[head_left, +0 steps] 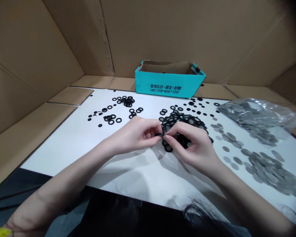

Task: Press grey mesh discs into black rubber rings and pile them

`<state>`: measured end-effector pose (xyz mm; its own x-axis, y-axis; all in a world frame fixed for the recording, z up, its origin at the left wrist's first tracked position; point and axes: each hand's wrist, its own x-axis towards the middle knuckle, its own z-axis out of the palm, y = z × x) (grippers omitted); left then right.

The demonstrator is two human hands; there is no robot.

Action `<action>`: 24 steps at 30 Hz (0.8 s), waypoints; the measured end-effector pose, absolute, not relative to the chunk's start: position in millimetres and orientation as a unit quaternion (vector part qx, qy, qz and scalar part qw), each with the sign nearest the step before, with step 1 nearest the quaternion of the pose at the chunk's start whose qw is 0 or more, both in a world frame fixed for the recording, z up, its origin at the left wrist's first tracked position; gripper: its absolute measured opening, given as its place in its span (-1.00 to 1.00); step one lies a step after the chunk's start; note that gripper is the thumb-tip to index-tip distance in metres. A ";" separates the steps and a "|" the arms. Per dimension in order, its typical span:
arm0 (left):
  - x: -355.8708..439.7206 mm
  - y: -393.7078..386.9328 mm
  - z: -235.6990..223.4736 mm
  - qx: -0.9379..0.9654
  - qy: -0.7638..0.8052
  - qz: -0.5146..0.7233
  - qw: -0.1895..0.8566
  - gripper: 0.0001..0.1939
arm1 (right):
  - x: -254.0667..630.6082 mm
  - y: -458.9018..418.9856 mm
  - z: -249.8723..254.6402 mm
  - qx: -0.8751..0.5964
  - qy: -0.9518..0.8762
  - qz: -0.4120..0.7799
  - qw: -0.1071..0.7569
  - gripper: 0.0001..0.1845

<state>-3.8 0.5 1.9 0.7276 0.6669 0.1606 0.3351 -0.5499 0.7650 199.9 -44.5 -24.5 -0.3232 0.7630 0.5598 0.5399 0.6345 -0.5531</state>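
Note:
Between my two hands, just above the white tabletop [123, 168], is a small black ring [160, 134]. My left hand [144, 133] pinches its left side with thumb and forefinger. At the other edge, the thumb and forefinger of my right hand [191, 141] close on the same ring. Whether a disc sits inside it I cannot tell. Right behind my hands lies a heap of black rings with grey centres [187, 121], partly hidden by my right hand. Loose black rings [128, 101] lie in small groups at the left.
A turquoise box [167, 84] stands at the back. Grey round discs [271, 169] spread over the right side, near a clear plastic bag [256, 115] with more discs. Small black pieces [198, 112] are scattered near the box. Cardboard walls [187, 29] enclose the table's back and sides.

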 end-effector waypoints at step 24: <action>1.8 1.0 0.9 0.835 0.288 0.231 0.408 -0.92 | 203.8 -43.4 -22.0 -0.414 -0.792 0.128 0.429 -0.79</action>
